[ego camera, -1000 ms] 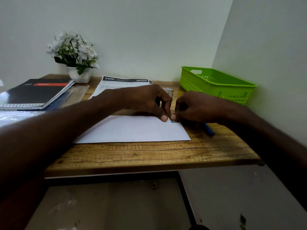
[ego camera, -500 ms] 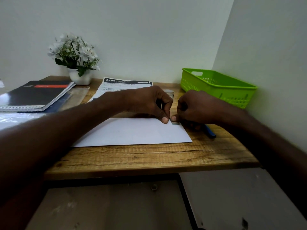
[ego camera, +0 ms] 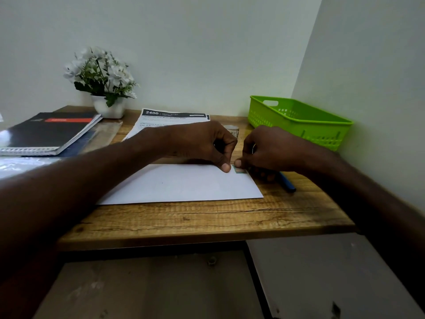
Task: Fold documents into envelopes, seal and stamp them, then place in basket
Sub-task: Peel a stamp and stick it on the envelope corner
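Observation:
A white envelope [ego camera: 184,183] lies flat on the wooden desk [ego camera: 195,219]. A small green stamp [ego camera: 240,171] sits at its far right corner. My right hand [ego camera: 271,150] has curled fingers and its thumb tip holds the stamp's upper edge down. My left hand [ego camera: 202,143] is curled too, its thumb tip pressing the envelope just left of the stamp. The green basket [ego camera: 299,120] stands at the back right against the wall. Printed documents [ego camera: 170,118] lie behind my hands.
A blue pen [ego camera: 287,183] lies right of the envelope, partly under my right hand. A small roll [ego camera: 233,131] shows behind my hands. A black spiral notebook [ego camera: 50,130] and a white flower pot [ego camera: 108,107] are at the back left. The wall runs close along the right.
Both hands stay at the envelope's far right corner. The thumbs have drawn slightly apart, and the green stamp now shows on the envelope between them.

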### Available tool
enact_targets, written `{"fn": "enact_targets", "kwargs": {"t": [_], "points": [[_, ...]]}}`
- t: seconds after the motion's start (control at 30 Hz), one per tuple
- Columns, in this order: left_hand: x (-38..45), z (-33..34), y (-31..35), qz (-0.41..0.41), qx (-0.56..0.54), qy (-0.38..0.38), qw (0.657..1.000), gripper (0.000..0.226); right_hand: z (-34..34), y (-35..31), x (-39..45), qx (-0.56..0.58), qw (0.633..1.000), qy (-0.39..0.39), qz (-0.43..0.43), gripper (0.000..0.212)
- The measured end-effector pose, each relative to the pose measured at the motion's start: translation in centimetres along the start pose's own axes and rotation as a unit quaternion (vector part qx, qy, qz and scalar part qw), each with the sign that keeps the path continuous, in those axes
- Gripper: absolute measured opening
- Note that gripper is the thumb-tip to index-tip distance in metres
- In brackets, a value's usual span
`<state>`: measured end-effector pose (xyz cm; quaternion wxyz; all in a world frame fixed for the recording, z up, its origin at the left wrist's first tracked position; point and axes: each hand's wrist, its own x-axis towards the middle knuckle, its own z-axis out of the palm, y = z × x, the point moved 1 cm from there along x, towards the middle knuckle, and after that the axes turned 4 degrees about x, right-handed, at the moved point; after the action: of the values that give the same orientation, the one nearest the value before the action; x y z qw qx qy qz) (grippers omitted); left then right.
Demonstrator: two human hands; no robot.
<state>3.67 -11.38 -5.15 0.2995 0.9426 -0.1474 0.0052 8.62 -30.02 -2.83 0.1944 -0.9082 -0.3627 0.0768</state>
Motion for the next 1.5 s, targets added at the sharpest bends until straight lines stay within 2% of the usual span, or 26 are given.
{"fn": "enact_targets", "kwargs": {"t": [0.1,0.23,0.4,0.5,0.6,0.67,0.73,0.9,1.07,1.13,1.2,1.3,1.37,1.5], "points": [[0.1,0.0,-0.1,-0.005,0.001,0.000,1.000,0.028,0.3,0.2,0.0,-0.014,0.999,0.030,-0.008,0.031],[0.1,0.2,-0.3,-0.005,-0.009,0.000,1.000,0.028,0.3,-0.3,-0.1,-0.118,0.991,0.046,-0.037,0.033],[0.3,0.2,-0.2,-0.012,-0.002,-0.004,1.000,0.031,-0.8,-0.2,-1.1,-0.012,0.997,-0.073,-0.024,0.031],[0.2,0.2,-0.2,-0.004,-0.006,-0.005,1.000,0.031,-0.5,-0.1,-0.9,0.011,0.998,-0.054,-0.015,0.033],[0.2,0.2,0.0,0.003,-0.012,-0.009,1.000,0.035,0.0,-0.3,-0.6,-0.070,0.997,-0.011,-0.023,0.035],[0.2,0.2,0.1,0.000,-0.006,-0.010,1.000,0.035,-0.4,-0.5,-0.8,-0.073,0.996,-0.043,-0.027,0.032],[0.2,0.2,0.0,-0.003,-0.001,-0.011,1.000,0.032,-0.9,-0.4,-1.2,-0.013,0.995,-0.091,-0.027,0.028],[0.1,0.1,0.1,0.002,-0.003,-0.009,1.000,0.029,-0.8,0.1,-0.9,0.036,0.997,-0.064,-0.003,0.020],[0.1,0.2,0.1,0.001,-0.003,-0.005,1.000,0.031,-1.8,-0.1,-1.5,0.017,0.991,-0.131,0.002,0.009],[0.1,0.2,0.1,0.001,-0.004,-0.007,1.000,0.030,-1.8,0.0,-1.6,0.038,0.992,-0.120,0.014,0.007],[0.2,0.1,0.1,0.005,-0.008,-0.012,1.000,0.030,-1.4,-0.1,-1.3,0.053,0.995,-0.081,0.025,0.016],[0.3,0.1,0.1,0.013,-0.006,-0.013,1.000,0.029,-0.5,-0.4,-1.0,0.000,1.000,-0.025,0.001,0.020],[0.3,0.1,0.1,0.018,-0.002,-0.014,1.000,0.029,-0.3,-0.6,-1.0,-0.028,0.999,-0.013,-0.009,0.007],[0.2,0.1,0.1,0.020,-0.001,-0.016,1.000,0.028,-0.3,-0.9,-1.0,-0.023,1.000,-0.006,0.007,0.020]]}}
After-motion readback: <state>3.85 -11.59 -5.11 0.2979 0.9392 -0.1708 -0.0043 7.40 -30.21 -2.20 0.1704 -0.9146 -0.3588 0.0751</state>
